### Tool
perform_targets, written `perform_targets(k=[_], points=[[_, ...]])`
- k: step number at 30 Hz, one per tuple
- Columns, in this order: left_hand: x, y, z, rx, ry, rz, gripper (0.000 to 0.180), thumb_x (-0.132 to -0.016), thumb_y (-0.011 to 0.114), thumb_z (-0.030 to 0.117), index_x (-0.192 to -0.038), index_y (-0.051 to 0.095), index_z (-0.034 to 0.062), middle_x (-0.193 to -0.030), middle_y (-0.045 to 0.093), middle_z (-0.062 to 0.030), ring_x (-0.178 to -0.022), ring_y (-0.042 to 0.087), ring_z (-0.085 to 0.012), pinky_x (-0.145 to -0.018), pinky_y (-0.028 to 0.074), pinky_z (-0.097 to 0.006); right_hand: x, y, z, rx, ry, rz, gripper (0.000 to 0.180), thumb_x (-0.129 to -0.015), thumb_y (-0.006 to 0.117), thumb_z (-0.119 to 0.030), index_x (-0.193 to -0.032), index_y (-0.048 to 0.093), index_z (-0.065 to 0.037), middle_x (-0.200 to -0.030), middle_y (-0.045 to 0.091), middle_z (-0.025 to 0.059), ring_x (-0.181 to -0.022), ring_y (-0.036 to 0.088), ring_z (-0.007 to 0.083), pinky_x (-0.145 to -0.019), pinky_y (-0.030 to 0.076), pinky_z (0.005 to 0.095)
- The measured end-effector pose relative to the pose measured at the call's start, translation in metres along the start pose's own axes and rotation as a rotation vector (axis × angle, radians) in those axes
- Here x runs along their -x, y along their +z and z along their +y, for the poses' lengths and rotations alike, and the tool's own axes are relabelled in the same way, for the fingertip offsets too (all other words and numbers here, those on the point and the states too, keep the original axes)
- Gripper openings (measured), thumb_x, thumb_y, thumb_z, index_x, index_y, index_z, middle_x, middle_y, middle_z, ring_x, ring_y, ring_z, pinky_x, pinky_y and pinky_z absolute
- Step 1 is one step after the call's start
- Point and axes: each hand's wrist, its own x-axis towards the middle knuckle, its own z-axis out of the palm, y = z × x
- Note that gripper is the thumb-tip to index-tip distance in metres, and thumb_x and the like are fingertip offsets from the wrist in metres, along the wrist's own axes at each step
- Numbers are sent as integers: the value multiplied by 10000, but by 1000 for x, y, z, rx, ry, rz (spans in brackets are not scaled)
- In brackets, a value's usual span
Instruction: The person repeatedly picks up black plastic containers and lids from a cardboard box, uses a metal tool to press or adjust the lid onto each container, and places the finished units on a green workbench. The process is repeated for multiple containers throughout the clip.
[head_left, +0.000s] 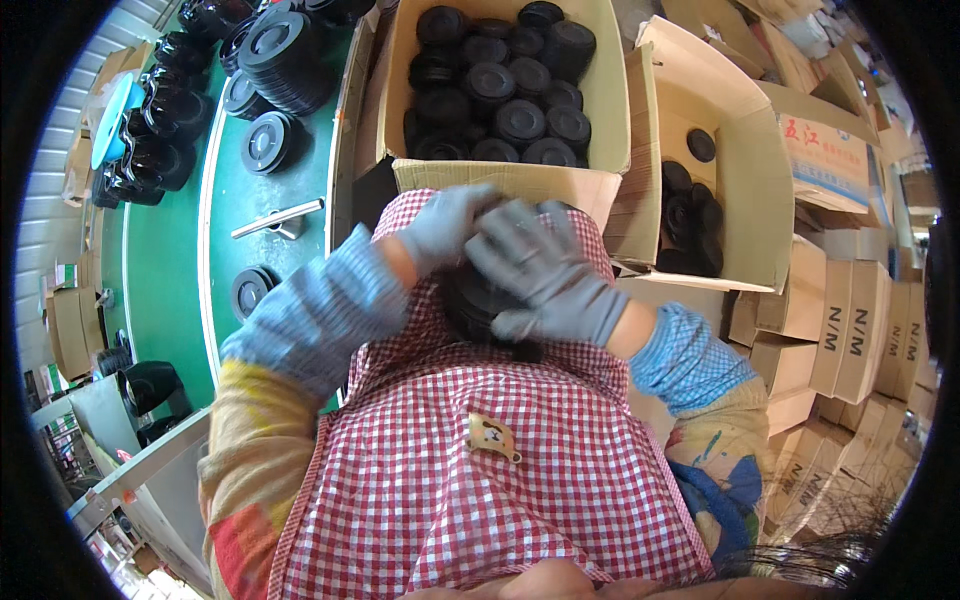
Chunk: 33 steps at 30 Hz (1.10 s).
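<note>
A dark, round black piece (pixel 472 308) rests in my lap on the checked apron, its top partly covered by my hands. My right hand (pixel 550 278), in a grey glove, lies across it with the thumb on the near side and the fingers reaching toward the left hand. Just beyond the piece, my left hand (pixel 447 228), also gloved in grey, is bent inward and meets the right fingertips. Motion smears its fingers, so what they grip cannot be made out. Directly ahead stands an open cardboard box (pixel 510 182) holding many black round lids (pixel 520 120).
A second open box (pixel 745 225) at the right holds several black discs (pixel 690 215). On the green worktable (pixel 165 265) at the left are a stack of black lids (pixel 285 60), a metal tube piece (pixel 278 220) and glossy black pots (pixel 155 150). Packed cartons (pixel 850 325) line the right.
</note>
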Motion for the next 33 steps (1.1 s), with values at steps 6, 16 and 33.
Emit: perform_targets(k=[6, 16, 33], points=[[-54, -13, 40, -193, -115, -251, 283, -936, 668, 253, -1162, 673, 84, -1102, 702, -212, -1090, 658, -404, -949, 515, -457, -13, 30, 12, 29, -201, 145, 920, -806, 589, -738, -1542, 433, -209, -1636, 305, 139, -1519, 230, 341, -1228, 80, 589], [-65, -5, 22, -232, -14, -236, 340, -997, 557, 378, -1068, 658, 61, -972, 707, -214, -981, 677, -405, -847, 519, -508, -39, 42, -7, 89, -309, 350, 659, -862, 607, -540, -1464, 515, -288, -1577, 393, 84, -1489, 278, 322, -1201, 120, 629], [-13, -11, 22, 565, -182, -306, 340, -991, 596, 191, -1301, 559, 57, -1288, 606, -138, -1227, 588, -294, -1068, 464, -397, -15, 31, 67, -176, -376, 276, 519, -914, 616, -505, -1382, 596, -282, -1499, 469, 72, -1459, 319, 345, -1186, 219, 599]])
